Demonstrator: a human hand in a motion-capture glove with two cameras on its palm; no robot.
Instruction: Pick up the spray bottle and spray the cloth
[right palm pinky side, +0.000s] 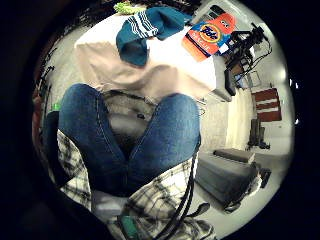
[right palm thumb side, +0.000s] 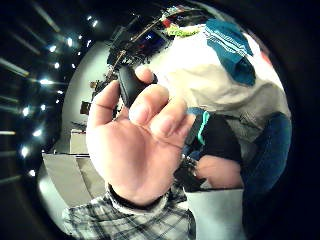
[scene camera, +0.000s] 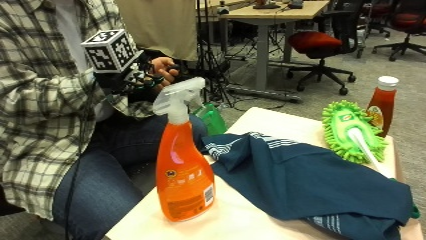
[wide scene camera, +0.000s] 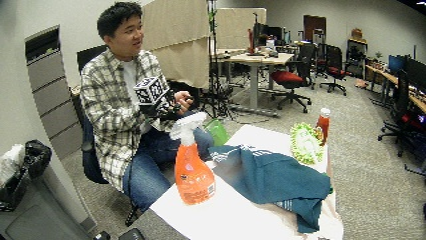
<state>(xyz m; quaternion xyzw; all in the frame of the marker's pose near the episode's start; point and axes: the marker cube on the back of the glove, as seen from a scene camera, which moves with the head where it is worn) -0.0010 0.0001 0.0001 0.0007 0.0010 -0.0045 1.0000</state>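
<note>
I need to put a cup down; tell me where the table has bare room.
Bare tabletop shows around the orange spray bottle, between it and the teal cloth, and along the near edge. A smaller strip lies at the corner beyond the cloth, beside the green duster. The far side is crowded: cloth, duster and red bottle sit close together.

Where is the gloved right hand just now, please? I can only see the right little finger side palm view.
Observer: The outside view shows the gloved right hand raised at the person's chest, away from the table.
Operator: Is anything touching the spray bottle?
Observer: No. The spray bottle stands upright by the table's near edge, untouched.
Operator: What lies beyond the cloth?
Observer: A red sauce bottle stands past the teal cloth, beside a green duster.
</note>
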